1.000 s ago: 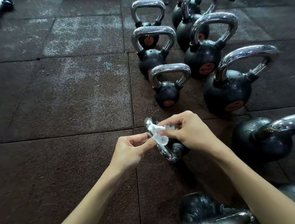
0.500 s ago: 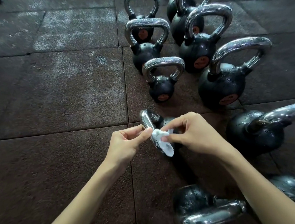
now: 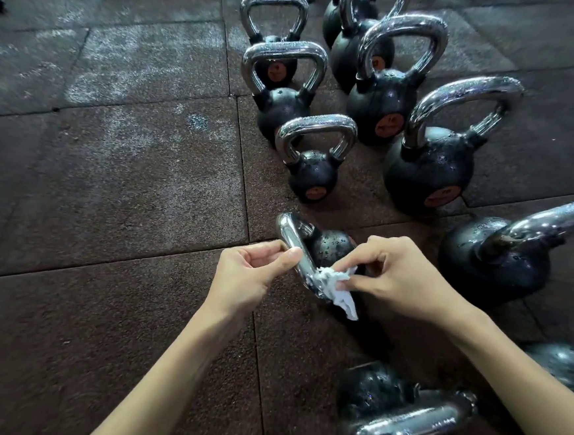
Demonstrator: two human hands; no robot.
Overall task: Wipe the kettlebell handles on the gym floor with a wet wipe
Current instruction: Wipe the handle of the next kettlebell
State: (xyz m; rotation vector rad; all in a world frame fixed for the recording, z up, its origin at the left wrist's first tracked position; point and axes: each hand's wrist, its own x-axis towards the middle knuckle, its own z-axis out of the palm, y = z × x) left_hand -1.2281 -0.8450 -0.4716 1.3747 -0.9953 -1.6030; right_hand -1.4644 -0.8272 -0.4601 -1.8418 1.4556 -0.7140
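A small black kettlebell lies tipped toward me on the rubber floor, its chrome handle pointing at me. My left hand pinches the middle of that handle between thumb and fingers. My right hand pinches a crumpled white wet wipe and presses it against the near end of the handle; a loose tail of the wipe hangs down.
Several upright black kettlebells with chrome handles stand in two rows behind, the nearest small one just beyond the hands. A large one stands at right, and another lies tipped at lower right. Bare rubber floor tiles spread to the left.
My right hand has slid the wipe down the handle toward its near end. My left hand keeps its pinch on the handle. The camera has drifted slightly.
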